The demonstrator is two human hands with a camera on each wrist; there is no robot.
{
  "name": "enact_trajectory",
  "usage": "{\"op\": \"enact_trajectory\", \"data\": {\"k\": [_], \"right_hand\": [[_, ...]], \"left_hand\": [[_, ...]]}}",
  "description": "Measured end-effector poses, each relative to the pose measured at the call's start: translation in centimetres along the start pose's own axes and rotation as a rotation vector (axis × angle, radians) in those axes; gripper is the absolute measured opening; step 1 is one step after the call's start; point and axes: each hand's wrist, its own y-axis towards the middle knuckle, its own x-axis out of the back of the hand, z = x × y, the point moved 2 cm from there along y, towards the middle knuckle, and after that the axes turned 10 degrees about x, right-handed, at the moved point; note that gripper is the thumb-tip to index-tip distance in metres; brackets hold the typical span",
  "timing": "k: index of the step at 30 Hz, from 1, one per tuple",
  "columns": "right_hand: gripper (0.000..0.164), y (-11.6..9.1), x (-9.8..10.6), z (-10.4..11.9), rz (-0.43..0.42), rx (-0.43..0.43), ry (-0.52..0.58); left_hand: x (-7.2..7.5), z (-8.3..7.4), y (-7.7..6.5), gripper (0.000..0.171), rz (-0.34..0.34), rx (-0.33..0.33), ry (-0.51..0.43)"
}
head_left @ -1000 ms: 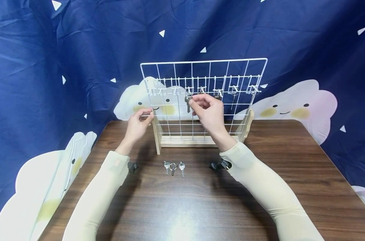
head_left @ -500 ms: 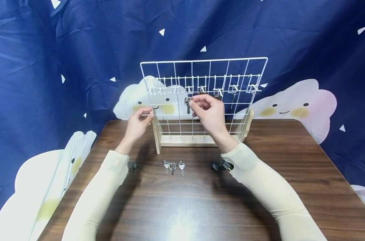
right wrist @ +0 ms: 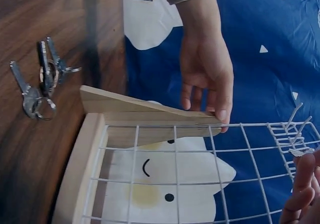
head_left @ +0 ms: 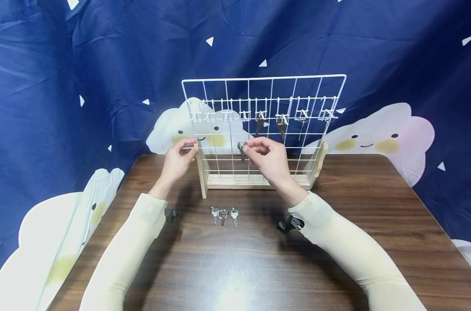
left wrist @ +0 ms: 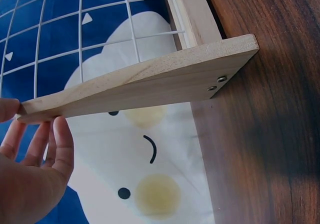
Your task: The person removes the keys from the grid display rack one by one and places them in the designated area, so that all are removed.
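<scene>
My right hand [head_left: 270,160] pinches a dark metal key [head_left: 242,150] by its head, in front of the white wire grid [head_left: 235,134] and below a bare hook [head_left: 245,115]. The key hangs blade down in the head view. My left hand [head_left: 178,159] holds the top of the stand's wooden side piece [left wrist: 120,91], thumb on one face and fingers on the other in the left wrist view. To the right of the bare hook hang a brown key [head_left: 260,123], another key [head_left: 281,126] and a thin one [head_left: 301,127].
Three silvery keys with rings lie on the brown table [head_left: 235,268]: a left key [head_left: 215,215], a middle key [head_left: 223,217] and a right key [head_left: 234,216]. A pale wooden base bar [head_left: 239,185] joins the stand's sides. Behind hangs a blue curtain [head_left: 103,65] with cloud prints.
My right hand has lowered the key from just under the hook to the grid's middle. The hanging keys behind it now show more fully. My left hand stays in place.
</scene>
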Motion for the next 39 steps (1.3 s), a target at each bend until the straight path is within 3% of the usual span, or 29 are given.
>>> {"op": "enact_trajectory", "data": {"k": [6,24,39], "right_hand": [[0.019,-0.6,0.1,-1.1,0.03,-0.012,-0.051],[0.016,-3.4,-0.1,-4.7,0.095,-0.153,-0.05],[0.015,-4.8,-0.5,-6.0,0.171,-0.148,-0.168]], "left_hand": [[0.0,-0.1,-0.1,0.034,-0.002,0.0,0.012],[-0.1,-0.1,0.0,0.032,-0.006,-0.007,0.02],[0.0,0.0,-0.1,0.032,-0.011,-0.001,0.033]]}}
